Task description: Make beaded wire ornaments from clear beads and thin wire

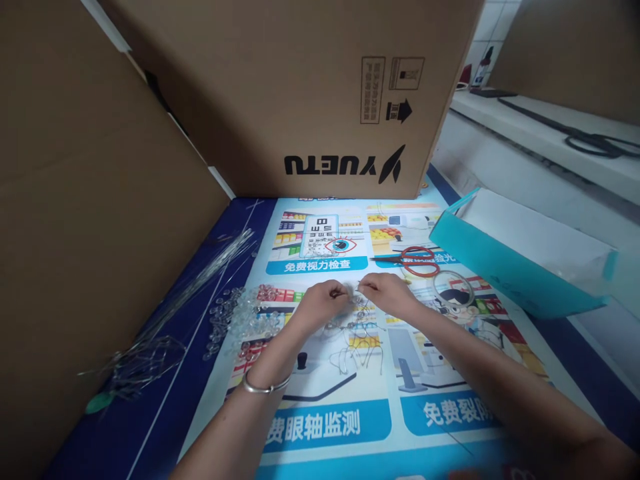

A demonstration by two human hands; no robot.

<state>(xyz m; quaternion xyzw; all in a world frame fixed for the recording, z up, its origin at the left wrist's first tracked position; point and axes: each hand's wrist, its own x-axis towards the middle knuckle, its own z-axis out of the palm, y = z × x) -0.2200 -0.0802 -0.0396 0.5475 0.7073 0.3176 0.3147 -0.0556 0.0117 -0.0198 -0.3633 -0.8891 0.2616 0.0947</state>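
Note:
My left hand (pixel 325 301) is closed in a pinch over the middle of the printed sheet. Close beside it, my right hand (pixel 387 293) pinches too, its fingertips a small gap away. What the fingertips hold is too fine to make out. Just below them on the sheet lie several thin bent wire pieces (pixel 367 350), some with clear beads. To the left of my left hand spreads a pile of clear beads (pixel 245 320). Beyond my right hand lie red-handled scissors (pixel 420 261), and a clear ring-shaped coil (pixel 454 289) lies near my right forearm.
A bundle of thin straight wires (pixel 205 277) and a tangled wire heap (pixel 145 367) lie on the left. Large cardboard panels (pixel 300 87) wall off the back and left. An open turquoise box (pixel 520 267) stands at right, below a white ledge (pixel 550 127).

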